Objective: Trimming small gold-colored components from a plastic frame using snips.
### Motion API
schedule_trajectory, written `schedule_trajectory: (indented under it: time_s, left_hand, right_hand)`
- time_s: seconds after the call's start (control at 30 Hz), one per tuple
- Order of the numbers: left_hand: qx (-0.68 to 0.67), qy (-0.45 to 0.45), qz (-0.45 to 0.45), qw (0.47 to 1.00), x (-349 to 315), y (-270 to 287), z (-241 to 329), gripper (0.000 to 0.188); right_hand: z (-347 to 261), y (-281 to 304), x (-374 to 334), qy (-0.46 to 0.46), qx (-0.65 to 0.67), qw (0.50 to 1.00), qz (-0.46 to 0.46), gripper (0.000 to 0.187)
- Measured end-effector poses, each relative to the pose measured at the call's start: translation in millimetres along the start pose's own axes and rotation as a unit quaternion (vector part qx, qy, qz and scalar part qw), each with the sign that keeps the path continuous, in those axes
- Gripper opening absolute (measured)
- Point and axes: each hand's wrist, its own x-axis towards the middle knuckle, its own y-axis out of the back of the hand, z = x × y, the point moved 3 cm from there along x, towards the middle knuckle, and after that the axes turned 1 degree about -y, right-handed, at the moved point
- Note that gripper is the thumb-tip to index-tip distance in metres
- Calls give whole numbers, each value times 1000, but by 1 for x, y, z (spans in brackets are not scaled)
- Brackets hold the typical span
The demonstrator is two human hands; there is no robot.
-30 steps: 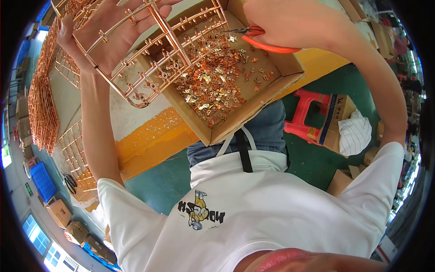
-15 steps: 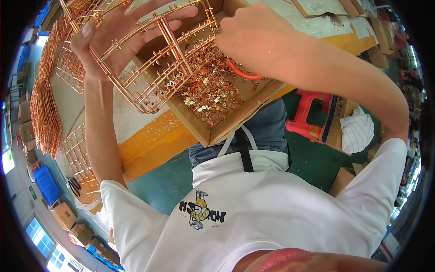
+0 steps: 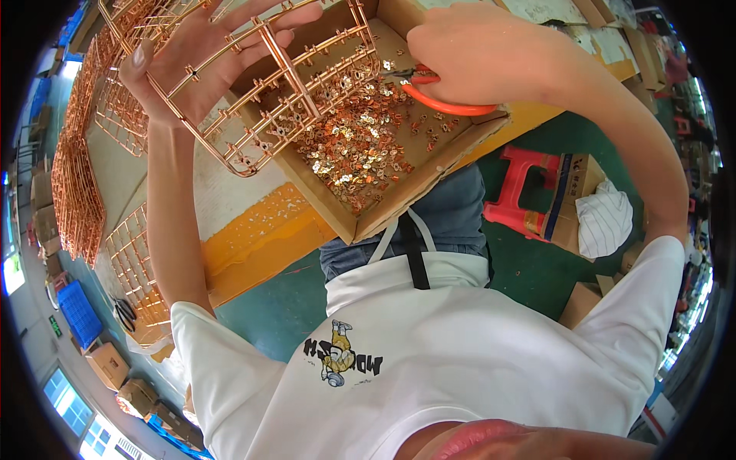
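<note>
My left hand (image 3: 201,54) grips a copper-coloured wire rack (image 3: 290,70), with its thumb at the frame's left edge and its fingers behind the bars. Small clips stud the rack's bars, and it tilts over a shallow cardboard box (image 3: 448,165). Inside that box lies a heap of small copper-coloured metal pieces (image 3: 356,157). My right hand (image 3: 479,57) is closed around red-handled pliers (image 3: 452,106). Their dark jaws point left, close to the rack's right edge; whether they touch it I cannot tell.
Bundled copper racks (image 3: 77,169) stand at the far left, and another rack (image 3: 134,261) lies near my left forearm beside a black-handled cutting tool (image 3: 124,313). The table has a yellow edge (image 3: 264,239). On the right stand a red stool (image 3: 515,192) and a carton bearing striped cloth (image 3: 604,222).
My right hand has moved right and slightly down, away from the rack, so the pliers' jaws and handles now show. The rack has shifted slightly, still in my left hand.
</note>
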Motion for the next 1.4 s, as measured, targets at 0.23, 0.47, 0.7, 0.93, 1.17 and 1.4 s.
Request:
schedule_trajectory:
  time_s: [0.23, 0.47, 0.7, 0.93, 1.17, 1.4]
  left_hand:
    - [84, 16, 58, 995, -3, 2, -3, 110]
    - [194, 44, 116, 973, 6, -23, -2, 113]
    - [122, -3, 118, 985, 4, -19, -8, 117]
    - [52, -2, 92, 994, 14, -22, -7, 118]
    - [122, 33, 99, 987, 6, -8, -10, 120]
    - [142, 19, 128, 981, 4, -21, -10, 124]
  right_hand:
    - [-2, -2, 10, -24, 38, 999, -1, 36]
    - [0, -6, 18, -8, 29, 999, 22, 36]
    - [-4, 0, 21, -10, 16, 1000, 22, 33]
    - [-7, -23, 38, 88, -24, 989, 117, 24]
    - [-1, -8, 11, -28, 2, 1000, 5, 29]
    - [-6, -6, 15, 4, -10, 998, 59, 30]
